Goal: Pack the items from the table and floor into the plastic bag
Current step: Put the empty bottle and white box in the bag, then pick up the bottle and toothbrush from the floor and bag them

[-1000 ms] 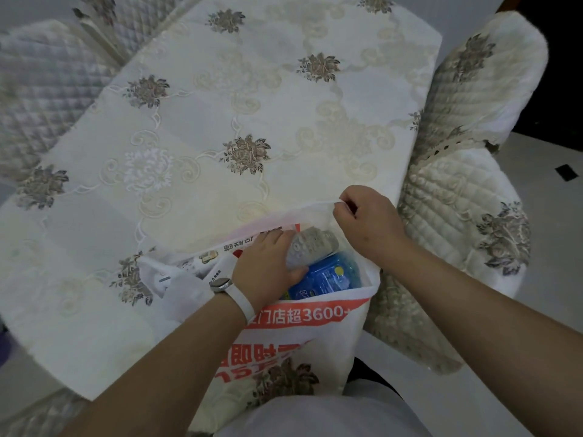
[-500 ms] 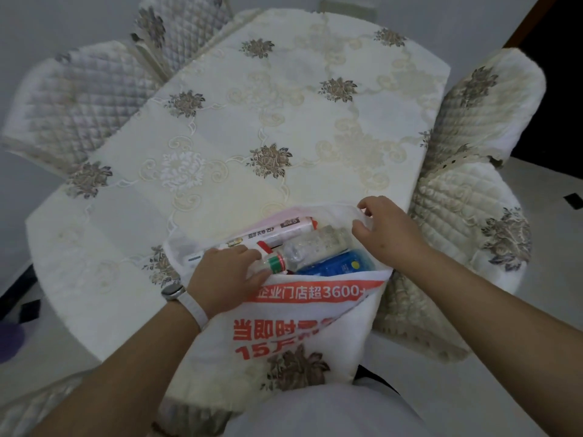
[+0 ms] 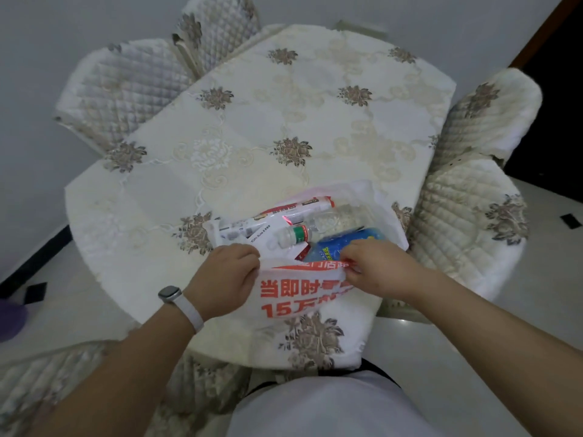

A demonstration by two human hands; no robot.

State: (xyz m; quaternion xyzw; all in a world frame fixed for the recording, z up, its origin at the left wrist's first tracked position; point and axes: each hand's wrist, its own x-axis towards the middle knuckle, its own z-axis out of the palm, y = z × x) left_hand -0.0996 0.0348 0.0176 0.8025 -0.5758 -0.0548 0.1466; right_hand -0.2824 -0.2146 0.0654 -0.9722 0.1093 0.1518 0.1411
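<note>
Both hands are gripping the near rim of the plastic bag (image 3: 299, 291), which is lying at the near edge of the tabletop (image 3: 284, 121), a little toward its right side. Our left hand (image 3: 225, 275) is pinching the rim at the left of the mouth and our right hand (image 3: 378, 272) is pinching it at the right.

Inside, a clear bottle (image 3: 318, 225), a blue packet (image 3: 344, 244) and a long white-and-red box (image 3: 284, 216) are lying side by side.

We are judging the film to be thin, soft and slippery, and the load to be rather heavy because of the bottle. The film may be stretching or tearing if we are lifting it by one point only. We are thinking the safest hold is the gathered rim, taken with both hands.
</note>
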